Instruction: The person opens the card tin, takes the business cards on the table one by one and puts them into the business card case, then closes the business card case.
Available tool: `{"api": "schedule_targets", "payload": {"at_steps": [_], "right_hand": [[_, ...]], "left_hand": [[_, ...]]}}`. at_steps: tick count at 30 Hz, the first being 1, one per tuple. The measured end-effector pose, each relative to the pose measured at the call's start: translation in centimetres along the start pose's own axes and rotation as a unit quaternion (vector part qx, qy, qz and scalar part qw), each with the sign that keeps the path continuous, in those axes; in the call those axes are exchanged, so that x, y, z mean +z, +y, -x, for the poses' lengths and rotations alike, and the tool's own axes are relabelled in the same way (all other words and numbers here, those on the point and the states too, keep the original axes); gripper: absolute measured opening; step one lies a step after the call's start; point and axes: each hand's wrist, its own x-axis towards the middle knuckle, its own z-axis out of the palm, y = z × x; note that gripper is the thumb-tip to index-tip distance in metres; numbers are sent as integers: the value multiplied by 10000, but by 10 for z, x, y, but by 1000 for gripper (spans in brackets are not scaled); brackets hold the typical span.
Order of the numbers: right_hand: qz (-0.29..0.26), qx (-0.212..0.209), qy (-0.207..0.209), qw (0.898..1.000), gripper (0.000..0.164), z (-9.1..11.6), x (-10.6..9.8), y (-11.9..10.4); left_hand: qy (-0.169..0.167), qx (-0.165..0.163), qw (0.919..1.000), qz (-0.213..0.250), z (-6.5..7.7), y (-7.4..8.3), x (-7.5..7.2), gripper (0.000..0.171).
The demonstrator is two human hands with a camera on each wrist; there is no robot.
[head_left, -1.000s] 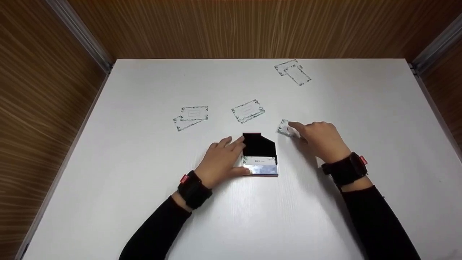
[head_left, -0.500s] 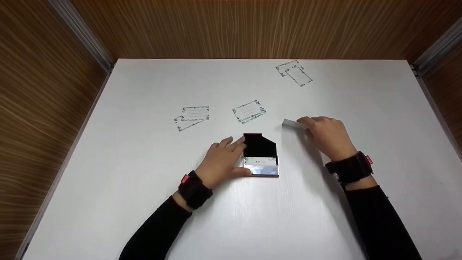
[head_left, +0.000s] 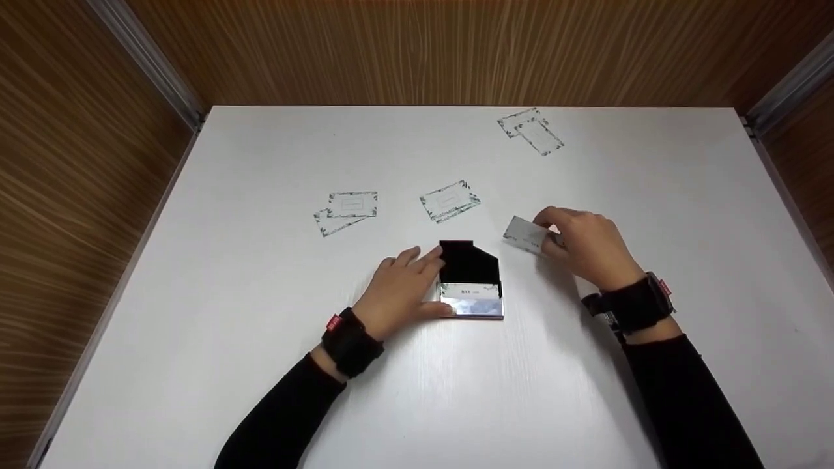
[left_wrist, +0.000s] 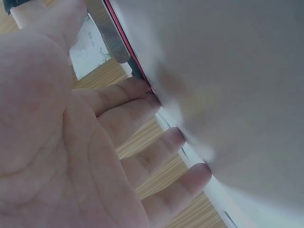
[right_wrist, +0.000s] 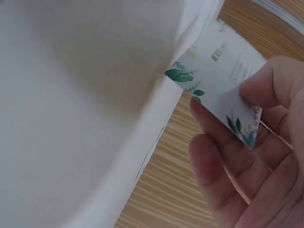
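A business card [head_left: 524, 235] with a leafy border is pinched between the thumb and fingers of my right hand [head_left: 589, 251]. In the right wrist view the card [right_wrist: 213, 71] shows its printed face, and one corner is at the table surface. My left hand [head_left: 399, 293] steadies an open card case [head_left: 470, 307] with a black inner lid. Its thumb lies on the silvery front while straight fingertips touch the lid's left side. A card [head_left: 468, 289] sits inside the case. In the left wrist view, the fingers [left_wrist: 156, 152] are extended against the table beside the case's red edge.
Loose cards lie about the white table [head_left: 260, 293]: an overlapping pair [head_left: 352, 205] to the left, overlapping cards [head_left: 449, 200] beyond the case, and another pair [head_left: 538, 135] near the far edge. Wood-grain panels [head_left: 417, 52] surround the back and sides.
My right hand has lifted the card from the table and tipped it, so its printed face now turns toward me. My left hand and the case stay in place.
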Motion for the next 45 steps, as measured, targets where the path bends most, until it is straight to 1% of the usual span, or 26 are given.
{"api": "schedule_targets", "payload": {"at_steps": [4, 6, 8, 14, 17, 20, 23, 26, 28, 32, 39, 42, 45], "right_hand": [[-134, -182, -13, 9997, 59, 0, -2, -4], [-190, -276, 58, 9994, 66, 1, -2, -6], [-244, -339, 161, 9990, 63, 1, -2, -9], [-372, -502, 470, 9969, 35, 0, -4, -20], [-557, -526, 591, 9953, 27, -1, -4, -24], [-757, -519, 621, 9938, 25, -1, -5, -28], [-874, -603, 611, 9925, 35, -1, -5, -32], [-916, -814, 662, 9903, 46, -1, -5, -34], [-938, -926, 721, 9887, 48, -1, -5, -35], [-1014, -976, 811, 9867, 39, 0, -4, -37], [-1061, -725, 804, 9884, 21, 0, -2, -40], [-1253, -618, 716, 9876, 19, 0, -1, -41], [-1590, -530, 501, 9846, 19, 0, -1, -43]], "left_hand": [[38, 26, 10000, 38, 2, 0, 0, 89], [19, 19, 10000, 70, 2, 1, 0, 89], [-5, 8, 10000, 95, 2, 1, 1, 89], [-32, -23, 10000, 71, 2, 0, 0, 88], [-7, -20, 10000, 69, 2, 0, 0, 88], [-17, -16, 10000, 46, 2, 0, 0, 88], [-36, -8, 10000, 14, 2, 1, 0, 88], [-31, -13, 10000, -30, 1, 1, -1, 88], [-13, -12, 10000, -61, 1, 1, 0, 88], [7, 0, 10000, -44, 1, 1, 0, 88], [1, 30, 10000, -40, 0, 1, 1, 89], [-34, 21, 10000, -78, -1, 0, 0, 90], [-58, 12, 10000, -79, -1, 0, 0, 90]]}}
